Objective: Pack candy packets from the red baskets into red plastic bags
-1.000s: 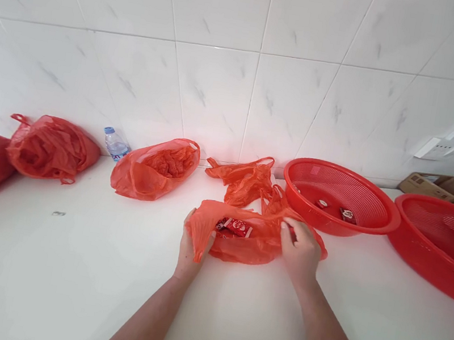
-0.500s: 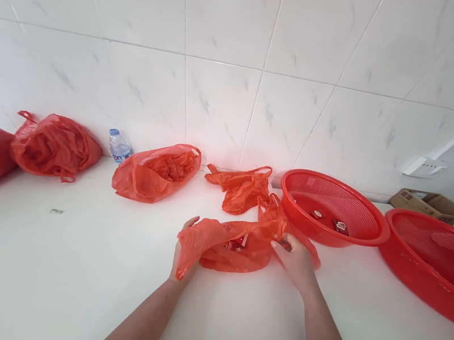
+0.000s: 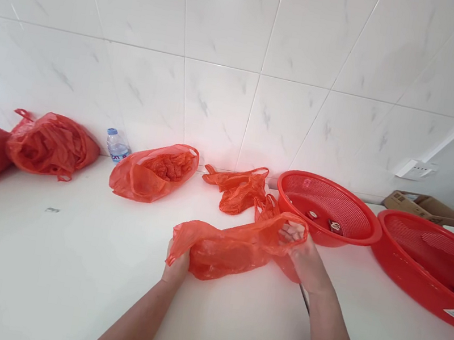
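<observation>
Red plastic bag (image 3: pixel 227 247) is clenched at both ends by left hand (image 3: pixel 176 262) and right hand (image 3: pixel 303 257) beside the basket (image 3: pixel 375 235), where packets (image 3: pixel 332 225) already lie; what remains bagged is hidden.

red bag (image 3: pixel 232 248): pulled longer, packet inside hidden now | right hand (image 3: pixel 303 257): now pushed into its mouth | left hand (image 3: pixel 176 264): slid down, bunching its end

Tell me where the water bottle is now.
In the head view, the water bottle sits at the back left of the counter, against the tiled wall, between the crumpled red bag and the open red bag.
</observation>
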### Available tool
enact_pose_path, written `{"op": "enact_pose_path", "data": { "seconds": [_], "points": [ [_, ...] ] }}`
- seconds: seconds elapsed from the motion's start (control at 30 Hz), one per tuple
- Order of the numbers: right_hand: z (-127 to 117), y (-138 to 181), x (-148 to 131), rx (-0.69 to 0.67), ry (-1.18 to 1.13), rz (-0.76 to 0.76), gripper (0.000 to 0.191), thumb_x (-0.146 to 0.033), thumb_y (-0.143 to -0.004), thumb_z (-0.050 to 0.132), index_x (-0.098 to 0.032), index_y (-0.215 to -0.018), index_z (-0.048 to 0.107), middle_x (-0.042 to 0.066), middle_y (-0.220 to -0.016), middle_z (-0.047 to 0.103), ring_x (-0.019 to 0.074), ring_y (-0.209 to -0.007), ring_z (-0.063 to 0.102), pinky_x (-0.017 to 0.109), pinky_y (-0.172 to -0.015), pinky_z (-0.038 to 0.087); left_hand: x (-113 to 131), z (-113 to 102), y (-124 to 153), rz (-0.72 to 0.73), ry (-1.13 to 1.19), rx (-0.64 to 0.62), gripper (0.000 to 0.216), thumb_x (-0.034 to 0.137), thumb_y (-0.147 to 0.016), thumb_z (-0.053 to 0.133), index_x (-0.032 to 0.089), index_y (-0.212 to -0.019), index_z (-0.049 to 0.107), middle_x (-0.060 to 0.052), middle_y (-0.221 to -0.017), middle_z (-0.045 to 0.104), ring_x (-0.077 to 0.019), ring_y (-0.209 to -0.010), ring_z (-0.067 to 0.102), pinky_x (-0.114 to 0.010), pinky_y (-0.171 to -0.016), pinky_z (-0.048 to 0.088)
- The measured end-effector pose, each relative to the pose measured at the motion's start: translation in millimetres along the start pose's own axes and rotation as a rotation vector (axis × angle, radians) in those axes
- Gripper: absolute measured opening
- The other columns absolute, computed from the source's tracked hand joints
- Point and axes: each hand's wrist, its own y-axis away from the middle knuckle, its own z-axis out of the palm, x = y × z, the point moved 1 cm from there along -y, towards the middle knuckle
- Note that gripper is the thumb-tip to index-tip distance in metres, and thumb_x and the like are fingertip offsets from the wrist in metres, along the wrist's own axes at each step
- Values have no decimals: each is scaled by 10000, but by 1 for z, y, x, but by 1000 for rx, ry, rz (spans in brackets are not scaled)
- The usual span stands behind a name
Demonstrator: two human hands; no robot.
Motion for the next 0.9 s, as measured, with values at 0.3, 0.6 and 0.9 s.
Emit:
{"op": "enact_pose_path", "data": {
  "seconds": [0.3,0.6,0.9],
  "points": [
    [53,1,1,-107,1,17,912,-433,-665,730,-322,-1424,235,97,-1436,376,257,-1267,428,445,-956,454,7,8,0,-259,282,-252,370,508,-844,446,189,-893,629,-83,-967,675,-281,-956,641,-373,-779,542],
    [43,9,20,27,-426,205,345,-423,-670,724,-248,-958,648,51,-998,696,258,-979,625,406,-840,516,10,-4,4,-407,556,-706,516,559,-697,636,216,-1082,626,-117,-1068,673,-314,-1030,629,-411,-817,535],
    [60,2,20,128,-942,401,97,-291,-750,661,-242,-704,591,-32,-677,645,149,-713,631,289,-739,529,8,-4,3,-531,540,-1005,492,283,-625,778,130,-1067,626,-97,-941,700,-244,-846,670,-286,-688,527]
  ]
}}
